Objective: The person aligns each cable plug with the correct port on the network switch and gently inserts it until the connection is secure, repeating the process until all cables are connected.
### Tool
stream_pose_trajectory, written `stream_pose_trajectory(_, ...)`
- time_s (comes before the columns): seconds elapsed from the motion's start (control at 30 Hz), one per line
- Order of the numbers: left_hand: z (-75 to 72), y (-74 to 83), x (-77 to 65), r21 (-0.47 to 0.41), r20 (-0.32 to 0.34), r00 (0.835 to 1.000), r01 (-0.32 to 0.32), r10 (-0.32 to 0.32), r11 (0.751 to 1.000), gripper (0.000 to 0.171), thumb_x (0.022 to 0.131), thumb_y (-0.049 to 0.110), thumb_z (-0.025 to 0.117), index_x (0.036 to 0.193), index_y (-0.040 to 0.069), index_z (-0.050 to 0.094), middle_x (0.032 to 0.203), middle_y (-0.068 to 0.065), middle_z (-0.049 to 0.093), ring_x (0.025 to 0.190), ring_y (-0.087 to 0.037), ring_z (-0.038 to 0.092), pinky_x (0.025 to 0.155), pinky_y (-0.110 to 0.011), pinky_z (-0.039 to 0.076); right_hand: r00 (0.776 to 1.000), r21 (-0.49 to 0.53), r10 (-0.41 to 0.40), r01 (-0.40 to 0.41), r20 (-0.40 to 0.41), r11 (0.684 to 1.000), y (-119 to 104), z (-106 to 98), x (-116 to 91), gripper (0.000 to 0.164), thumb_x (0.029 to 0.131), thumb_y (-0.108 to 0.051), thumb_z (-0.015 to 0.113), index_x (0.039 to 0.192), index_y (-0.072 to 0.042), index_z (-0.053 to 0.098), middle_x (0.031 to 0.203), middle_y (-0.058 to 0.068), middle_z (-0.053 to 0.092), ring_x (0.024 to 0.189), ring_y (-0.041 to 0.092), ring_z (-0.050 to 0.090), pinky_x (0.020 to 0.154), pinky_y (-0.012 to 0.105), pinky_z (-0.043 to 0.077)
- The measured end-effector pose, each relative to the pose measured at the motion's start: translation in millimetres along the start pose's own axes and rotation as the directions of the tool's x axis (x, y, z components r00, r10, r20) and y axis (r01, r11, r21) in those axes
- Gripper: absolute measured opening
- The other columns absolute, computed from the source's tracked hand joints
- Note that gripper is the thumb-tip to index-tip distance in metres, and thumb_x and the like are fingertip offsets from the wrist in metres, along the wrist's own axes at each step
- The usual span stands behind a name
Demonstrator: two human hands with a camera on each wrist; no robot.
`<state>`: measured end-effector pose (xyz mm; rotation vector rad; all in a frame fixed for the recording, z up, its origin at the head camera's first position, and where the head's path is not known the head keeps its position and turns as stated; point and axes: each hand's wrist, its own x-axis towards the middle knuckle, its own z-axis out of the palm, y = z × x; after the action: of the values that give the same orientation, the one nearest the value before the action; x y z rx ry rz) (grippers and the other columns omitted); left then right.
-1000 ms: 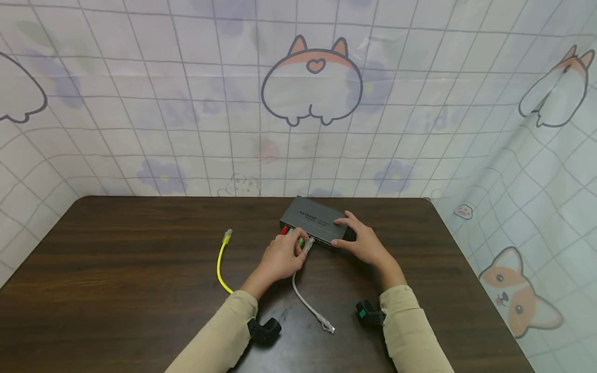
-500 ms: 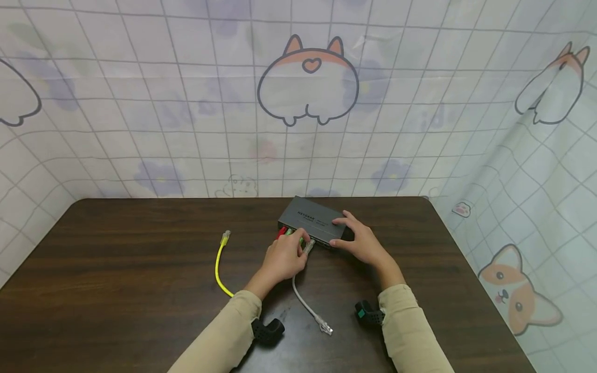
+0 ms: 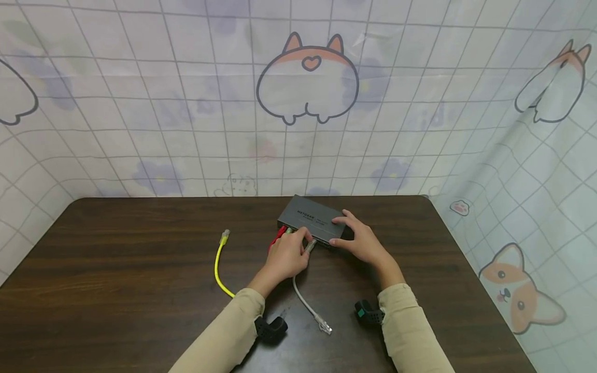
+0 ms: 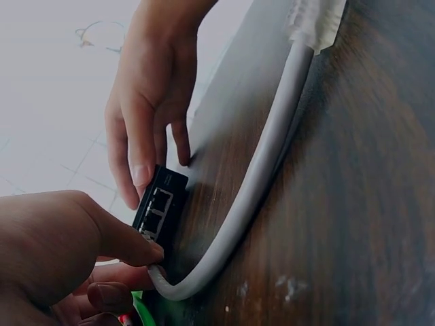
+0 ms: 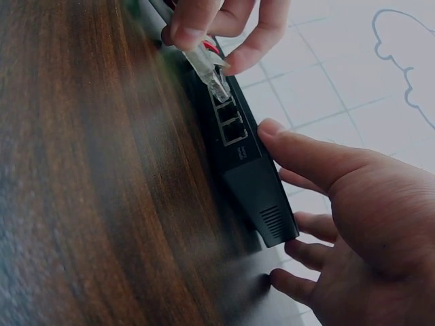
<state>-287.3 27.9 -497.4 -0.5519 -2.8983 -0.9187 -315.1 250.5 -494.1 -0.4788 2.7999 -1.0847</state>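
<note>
Head view is showing the left hand (image 3: 288, 254) pinching the near-shut thumb and fingertips round one end of a white cable (image 3: 303, 298). Right wrist view is showing that end's clear plug (image 5: 217, 85) pointing at the ports along the front of a dark grey box (image 3: 311, 215); whether it is sitting fully inside, one cannot tell. The right hand (image 3: 364, 241) is holding the box's right end, thumb and fingers curving partly round it. The box is lying near the back edge of the brown table (image 3: 116, 269). Compared with a second ago, the left hand is sitting slightly farther right, and more of the red cable (image 3: 277, 235) is showing beside it. A green plug (image 3: 289, 230) is resting next to the red one. Farther out, the white cable's other end is lying loose, and a yellow cable (image 3: 218, 264) is curving on the left.
</note>
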Motion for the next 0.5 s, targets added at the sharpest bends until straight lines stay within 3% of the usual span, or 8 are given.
stream_pose_trajectory(0.27,0.7,4.0,0.3,0.023,0.001,1.0,-0.006,0.006,1.0,0.025,0.082,0.007,0.067,0.105,0.013,0.06,0.064,0.005,0.058,0.05,-0.009,0.049,0.046,-0.025,0.037,1.0,0.0,0.005,-0.005,-0.008,1.0,0.0,-0.3,0.1,0.06,0.086,-0.033,0.072,0.138,-0.013,0.051,0.159,0.018,0.023,0.145,0.041,0.025,0.11,0.062,0.028)
stream_pose_trajectory(0.5,0.6,9.8,0.3,0.063,0.009,1.0,0.029,-0.03,0.998,0.026,0.081,0.009,0.067,0.105,0.016,0.059,0.064,0.005,0.056,0.053,-0.014,0.048,0.044,-0.028,0.035,1.0,0.0,0.009,-0.009,-0.005,1.0,1.8,-0.7,0.2,0.06,0.086,-0.034,0.072,0.139,-0.013,0.05,0.16,0.017,0.022,0.145,0.041,0.024,0.11,0.062,0.027)
